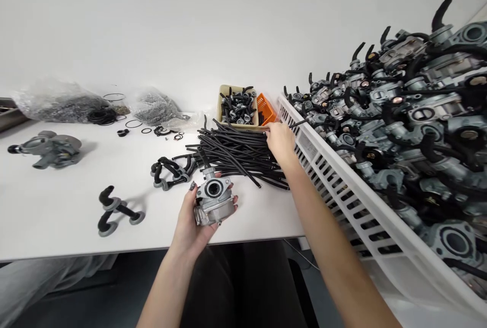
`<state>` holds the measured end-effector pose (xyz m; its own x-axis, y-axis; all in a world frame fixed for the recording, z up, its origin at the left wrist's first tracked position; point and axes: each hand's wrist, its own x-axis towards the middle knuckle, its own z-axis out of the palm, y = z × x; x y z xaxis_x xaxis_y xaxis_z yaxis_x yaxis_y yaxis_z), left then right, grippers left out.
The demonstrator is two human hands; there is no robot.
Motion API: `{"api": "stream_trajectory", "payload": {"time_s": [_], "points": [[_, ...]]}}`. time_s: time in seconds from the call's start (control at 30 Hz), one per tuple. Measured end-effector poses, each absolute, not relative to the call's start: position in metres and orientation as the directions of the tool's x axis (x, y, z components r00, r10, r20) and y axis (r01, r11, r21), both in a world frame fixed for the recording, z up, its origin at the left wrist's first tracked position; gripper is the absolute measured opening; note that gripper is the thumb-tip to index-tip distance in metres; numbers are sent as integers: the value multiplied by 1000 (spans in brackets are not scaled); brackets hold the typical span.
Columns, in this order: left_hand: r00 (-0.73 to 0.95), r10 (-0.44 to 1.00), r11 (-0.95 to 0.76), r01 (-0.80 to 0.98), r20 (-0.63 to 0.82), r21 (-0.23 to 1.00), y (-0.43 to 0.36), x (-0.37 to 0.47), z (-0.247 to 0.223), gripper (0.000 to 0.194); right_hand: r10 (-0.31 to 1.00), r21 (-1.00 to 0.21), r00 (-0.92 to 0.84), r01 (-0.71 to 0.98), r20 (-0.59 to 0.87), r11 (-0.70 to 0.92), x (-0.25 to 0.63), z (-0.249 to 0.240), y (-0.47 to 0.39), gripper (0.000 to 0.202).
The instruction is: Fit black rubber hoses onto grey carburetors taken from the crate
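Note:
My left hand (196, 224) is closed around a grey metal carburetor (215, 203), held above the table's front edge. Its round bore faces me, and a short black hose stands up from its top. Farther forward, my right hand (280, 141) is at the right end of a heap of thin black rubber hoses (232, 150). Its fingers are bent and pinched on a black hose (299, 123), which shows on the far side of the hand. The fingertips are partly hidden. Left of the heap lie joined black hose pieces with grey caps (171, 171).
A white slatted crate (335, 191) piled with carburetors (388, 115) borders the right. Behind the hoses stand a yellow bin (224, 95) of small capped parts and an orange basket (266, 108). Leftward are another carburetor (53, 149), a hose assembly (114, 208), rubber rings and plastic bags (152, 107).

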<state>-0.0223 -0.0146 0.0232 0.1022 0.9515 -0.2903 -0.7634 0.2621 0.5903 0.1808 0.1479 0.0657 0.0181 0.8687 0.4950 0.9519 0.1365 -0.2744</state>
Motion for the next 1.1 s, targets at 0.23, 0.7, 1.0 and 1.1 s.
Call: {"api": "stream_trajectory", "payload": {"time_s": [0.23, 0.7, 1.0, 1.1], "points": [[137, 952, 273, -780, -273, 563, -13, -25, 20, 63, 668, -408, 145, 876, 730, 256, 192, 99, 119, 32], [122, 956, 260, -773, -266, 579, -13, -24, 15, 60, 552, -630, 466, 15, 691, 777, 177, 99, -8, 8], [106, 952, 264, -761, -287, 593, -13, -25, 17, 59, 870, -913, 290, 40, 400, 406, 171, 6, 5, 18], [87, 944, 271, -755, -319, 598, -12, -23, 20, 58, 889, -927, 268, 46, 371, 373, 172, -6, 9, 21]]}}
